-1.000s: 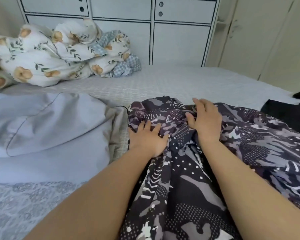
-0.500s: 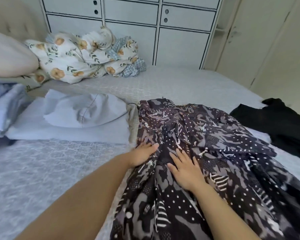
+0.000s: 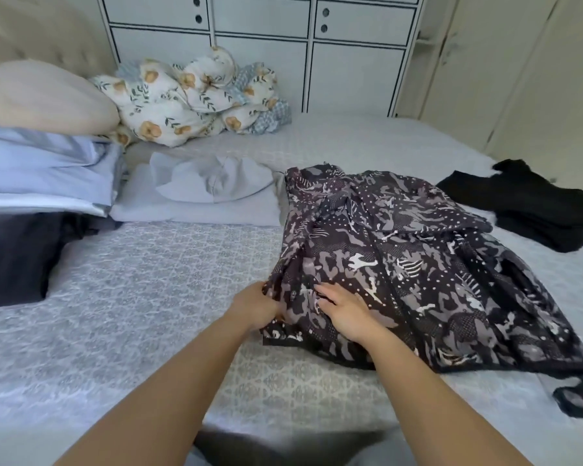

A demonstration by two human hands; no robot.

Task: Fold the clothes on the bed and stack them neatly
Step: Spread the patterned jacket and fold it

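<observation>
The patterned garment [image 3: 401, 264] lay spread on the bed [image 3: 148, 297], right of the folded pale clothes [image 3: 209, 196]; the left hand [image 3: 254, 306] gripped its near-left edge, fingers curled into the cloth; the right hand [image 3: 345, 309] pressed flat on it, fingers straight; a black garment [image 3: 532, 203] lay further right.

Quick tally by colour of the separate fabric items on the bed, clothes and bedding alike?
Dark patterned: 1, the garment under both hands
Black: 1, the heap at far right
Pale blue-grey: 2, the folded piece and the pile at left
Dark grey: 1, the pillow
Cream: 1, the pillow
Floral: 1, the quilt
Total: 7
</observation>
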